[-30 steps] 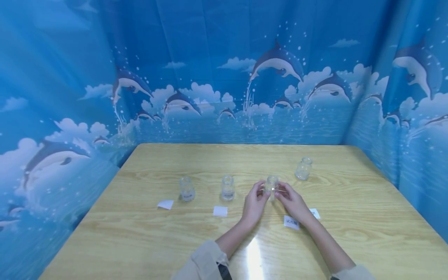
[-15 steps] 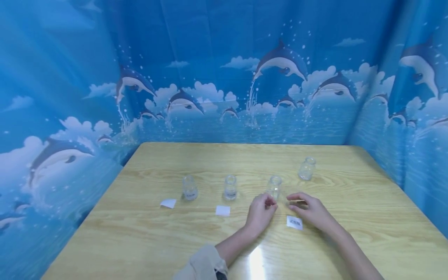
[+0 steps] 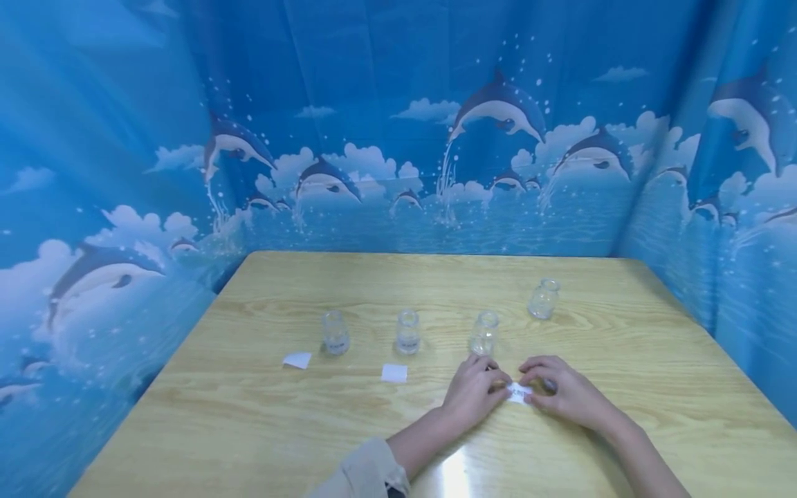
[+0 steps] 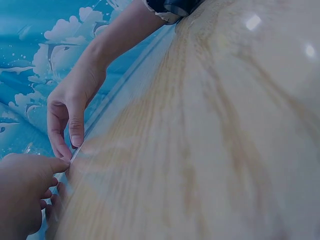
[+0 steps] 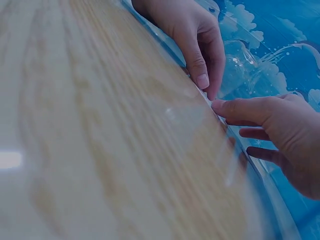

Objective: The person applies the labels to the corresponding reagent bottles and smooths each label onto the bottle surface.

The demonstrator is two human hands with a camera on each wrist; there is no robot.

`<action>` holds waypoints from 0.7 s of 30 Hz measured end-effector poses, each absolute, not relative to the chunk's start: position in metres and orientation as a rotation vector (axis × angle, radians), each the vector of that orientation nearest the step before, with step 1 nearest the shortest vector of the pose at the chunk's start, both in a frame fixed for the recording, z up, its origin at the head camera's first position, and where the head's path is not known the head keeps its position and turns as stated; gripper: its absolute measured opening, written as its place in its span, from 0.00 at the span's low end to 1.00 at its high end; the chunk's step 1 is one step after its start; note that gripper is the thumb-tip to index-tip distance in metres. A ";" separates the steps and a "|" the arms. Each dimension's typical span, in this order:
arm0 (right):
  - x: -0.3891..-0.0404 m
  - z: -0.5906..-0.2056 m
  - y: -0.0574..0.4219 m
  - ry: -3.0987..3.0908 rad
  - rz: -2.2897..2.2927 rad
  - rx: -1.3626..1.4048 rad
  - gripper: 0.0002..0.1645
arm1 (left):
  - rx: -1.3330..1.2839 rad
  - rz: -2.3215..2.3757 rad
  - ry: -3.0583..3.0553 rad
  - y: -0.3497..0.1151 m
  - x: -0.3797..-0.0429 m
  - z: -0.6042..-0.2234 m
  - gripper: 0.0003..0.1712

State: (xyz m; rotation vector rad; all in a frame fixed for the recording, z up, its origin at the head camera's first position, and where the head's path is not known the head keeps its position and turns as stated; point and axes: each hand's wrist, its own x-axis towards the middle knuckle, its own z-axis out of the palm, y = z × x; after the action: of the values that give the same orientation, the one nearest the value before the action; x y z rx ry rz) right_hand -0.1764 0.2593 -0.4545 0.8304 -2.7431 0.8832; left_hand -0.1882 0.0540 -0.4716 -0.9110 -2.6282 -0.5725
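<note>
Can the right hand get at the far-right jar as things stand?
Likely yes: only tabletop shows between the right hand and the far-right jar, though that hand is at the printed label.

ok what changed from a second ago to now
The left hand and right hand let go of the third jar from the left, moved rightward and toward the person, and now hold the printed label. The other three jars and two blank slips stayed put.

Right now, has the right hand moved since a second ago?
Yes. Against the rear jar, the right hand has come nearer the camera and rightward, to the white label.
</note>
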 end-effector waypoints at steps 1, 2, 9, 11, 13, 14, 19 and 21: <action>-0.177 -0.455 0.258 -2.738 0.878 0.841 0.13 | -0.903 -0.576 -2.630 0.053 -0.188 -0.471 0.11; -0.177 -0.455 0.257 -2.736 0.874 0.850 0.13 | -0.893 -0.583 -2.633 0.052 -0.187 -0.471 0.11; -0.185 -0.453 0.243 -2.770 0.874 0.872 0.12 | -0.803 -0.642 -2.647 0.040 -0.189 -0.473 0.11; -0.189 -0.453 0.237 -2.776 0.870 0.875 0.12 | -0.779 -0.666 -2.651 0.036 -0.190 -0.473 0.11; -0.191 -0.454 0.233 -2.779 0.860 0.880 0.12 | -0.756 -0.683 -2.657 0.031 -0.191 -0.473 0.11; -0.192 -0.454 0.231 -2.776 0.857 0.883 0.12 | -0.747 -0.693 -2.658 0.030 -0.191 -0.473 0.11; -0.193 -0.457 0.227 -2.759 0.875 0.869 0.13 | -0.713 -0.724 -2.649 0.024 -0.191 -0.473 0.10; -0.193 -0.459 0.227 -2.753 0.904 0.860 0.13 | -0.692 -0.744 -2.650 0.022 -0.191 -0.473 0.10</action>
State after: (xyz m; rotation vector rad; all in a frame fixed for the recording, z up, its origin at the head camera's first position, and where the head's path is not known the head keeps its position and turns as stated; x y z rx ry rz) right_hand -0.1925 0.2267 -0.4591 0.8603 -2.7532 0.9039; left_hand -0.1912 0.0223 -0.4731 -0.6915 -2.6495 -0.7436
